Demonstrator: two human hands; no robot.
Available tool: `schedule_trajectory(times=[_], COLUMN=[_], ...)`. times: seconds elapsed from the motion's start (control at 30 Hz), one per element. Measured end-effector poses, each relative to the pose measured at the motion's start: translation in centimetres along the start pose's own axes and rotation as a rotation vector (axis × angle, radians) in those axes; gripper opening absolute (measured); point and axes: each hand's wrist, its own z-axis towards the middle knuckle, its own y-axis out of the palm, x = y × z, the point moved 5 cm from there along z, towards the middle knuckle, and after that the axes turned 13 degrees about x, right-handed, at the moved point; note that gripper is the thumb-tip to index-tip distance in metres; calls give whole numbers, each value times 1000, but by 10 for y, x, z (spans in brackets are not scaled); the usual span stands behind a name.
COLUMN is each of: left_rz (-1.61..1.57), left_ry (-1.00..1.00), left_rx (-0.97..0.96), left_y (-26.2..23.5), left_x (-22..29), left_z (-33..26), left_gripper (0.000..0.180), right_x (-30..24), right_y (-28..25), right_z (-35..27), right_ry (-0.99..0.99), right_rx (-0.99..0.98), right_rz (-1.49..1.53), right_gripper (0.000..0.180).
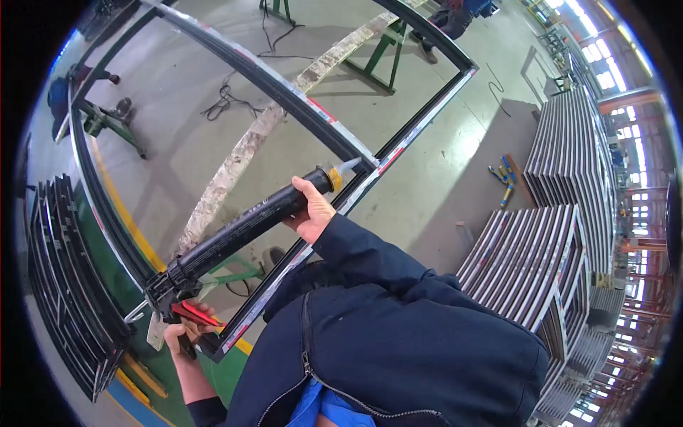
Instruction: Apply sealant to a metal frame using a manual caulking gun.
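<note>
A long black caulking gun [238, 226] lies slantwise across my front, its nozzle end pointing up and to the right. At its rear, my left hand [186, 333] is closed around the handle, beside the red trigger [193, 313]. Near the front end, my right hand [313, 213] wraps the barrel from the near side, thumb on top. Beyond a yellow collar [333, 178], the pale translucent nozzle [347, 165] reaches a corner joint of a large black frame [324, 117]. Strips of white and red tape run along the frame's bars. The nozzle's exact tip is hard to make out.
Worn trestle beams [245, 153] on green stands [384, 60] support the frame. Black frames [71, 285] are stacked at left, long profiles [512, 263] at right. Blue-and-yellow tools [506, 186] and dark cables [231, 99] lie on the floor. Other people are at the far left and top.
</note>
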Motion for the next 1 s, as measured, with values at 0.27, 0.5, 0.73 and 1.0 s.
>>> schedule_trajectory(times=[0.27, 0.5, 0.73, 1.0], left_rz=[-231, -274, -293, -210], left_ry=[-168, -251, -262, -236], left_rx=[-90, -72, -153, -45], left_y=[-20, -12, 3, 12], left_x=[-13, -23, -15, -2], left_z=[55, 79, 92, 101], left_gripper=[69, 73, 69, 61], right_x=[22, 13, 6, 0], right_y=[-31, -43, -44, -46], right_z=[50, 66, 71, 77], right_ry=[-74, -117, -139, -188], right_rx=[165, 220, 195, 198], right_rz=[123, 99, 109, 82], right_gripper=[27, 25, 26, 27])
